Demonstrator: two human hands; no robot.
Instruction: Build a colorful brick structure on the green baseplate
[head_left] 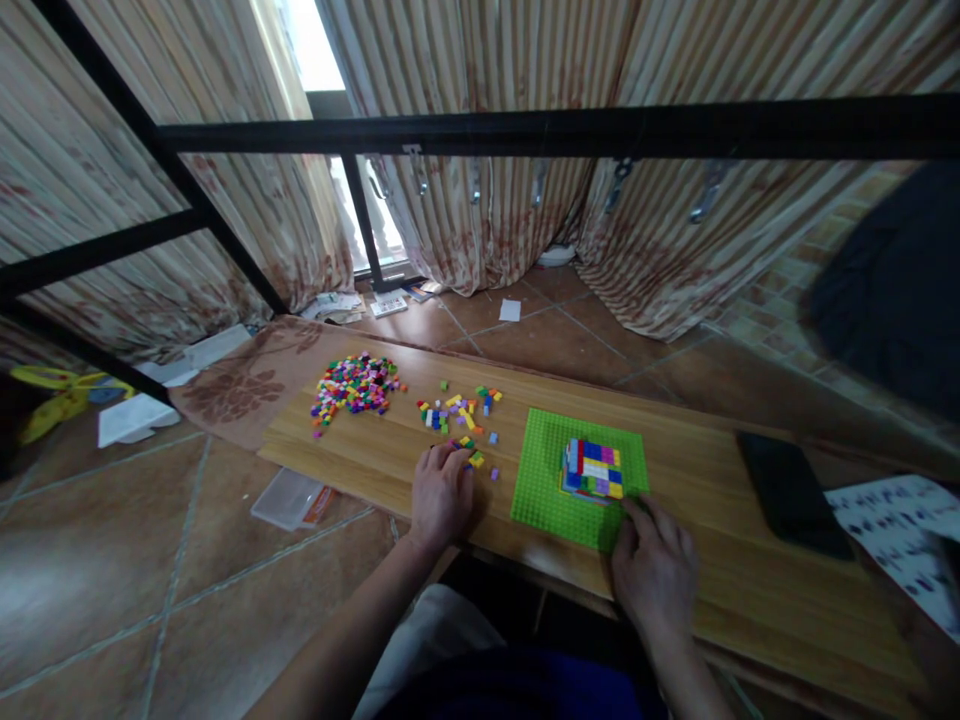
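Note:
A green baseplate (551, 470) lies on a wooden board (697, 480), with a small block of coloured bricks (593, 469) built on it. My right hand (654, 568) rests at the plate's near right corner, fingers curled and touching its edge. My left hand (442, 495) lies palm down on the board left of the plate, its fingertips curled among a few loose bricks (459, 415); what they hold, if anything, is hidden. A large heap of small coloured bricks (352, 385) sits further left on the board.
A black phone (791, 495) and a printed sheet (900, 545) lie at the board's right end. A black metal frame (525, 130) crosses overhead, curtains behind. A clear plastic box (289, 498), papers and a yellow toy (52, 395) lie on the tiled floor.

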